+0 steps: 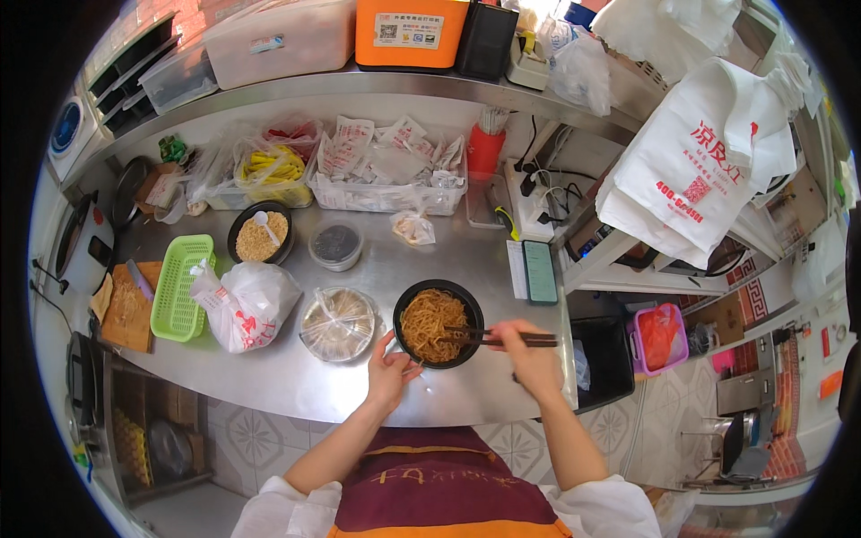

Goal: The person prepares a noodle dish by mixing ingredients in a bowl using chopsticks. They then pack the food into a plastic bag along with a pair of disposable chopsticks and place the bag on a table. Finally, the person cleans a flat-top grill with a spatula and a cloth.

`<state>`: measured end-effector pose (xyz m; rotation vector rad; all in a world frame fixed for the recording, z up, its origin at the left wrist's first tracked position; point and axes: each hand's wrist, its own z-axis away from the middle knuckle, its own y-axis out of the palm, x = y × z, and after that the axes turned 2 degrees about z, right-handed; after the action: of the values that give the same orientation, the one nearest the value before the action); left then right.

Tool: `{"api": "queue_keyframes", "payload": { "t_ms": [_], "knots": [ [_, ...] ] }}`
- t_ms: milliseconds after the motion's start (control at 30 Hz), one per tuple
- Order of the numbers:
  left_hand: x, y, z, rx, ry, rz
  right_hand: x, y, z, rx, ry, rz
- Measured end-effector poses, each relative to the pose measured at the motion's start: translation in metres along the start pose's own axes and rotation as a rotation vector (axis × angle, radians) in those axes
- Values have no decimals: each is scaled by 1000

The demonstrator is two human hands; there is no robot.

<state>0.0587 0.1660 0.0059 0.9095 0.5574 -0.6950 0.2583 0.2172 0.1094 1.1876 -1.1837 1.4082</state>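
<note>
A black round bowl [478, 309] of brown sauced noodles [430, 319] stands on the steel counter before me. My left hand [388, 378] steadies the bowl at its lower left rim, thumb and fingers around the edge. In my right hand [533, 360] is a pair of dark chopsticks [494, 337], held nearly level, their tips in the noodles. Left of the bowl sits a round container wrapped in clear film [338, 326]. Beyond that, a knotted white plastic bag [259, 306] with red print holds something bulky.
At the back are a bowl of chopped nuts or crumbs [259, 237] with a white spoon, a lidded tub [336, 245] and a bin of packets [390, 191]. A phone [539, 272] lies right. A green basket [176, 296] and cutting board with knife [128, 316] are left. White bags [672, 195] hang right.
</note>
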Motion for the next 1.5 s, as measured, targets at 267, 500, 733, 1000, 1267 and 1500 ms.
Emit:
{"api": "queue_keyframes", "payload": {
  "t_ms": [267, 500, 733, 1000, 1267, 1500],
  "knots": [
    [9, -7, -10, -24, 46, 20, 47, 13, -27, 616, -481, 650],
    [3, 1, -6, 9, -19, 15, 111, 18, -26, 603, -447, 672],
    [5, 3, -5, 0, -25, -6, 65, -45, -19, 189, -205, 531],
    [6, -4, -3, 0, -9, -10, 4, -40, 8, -244, 71, -182],
    [5, 2, -2, 20, -15, 17, -21, 14, -18, 66, -60, 73],
    [6, -3, -6, 39, -20, 39, 54, 50, -45, 553, -587, 907]
  ]
}}
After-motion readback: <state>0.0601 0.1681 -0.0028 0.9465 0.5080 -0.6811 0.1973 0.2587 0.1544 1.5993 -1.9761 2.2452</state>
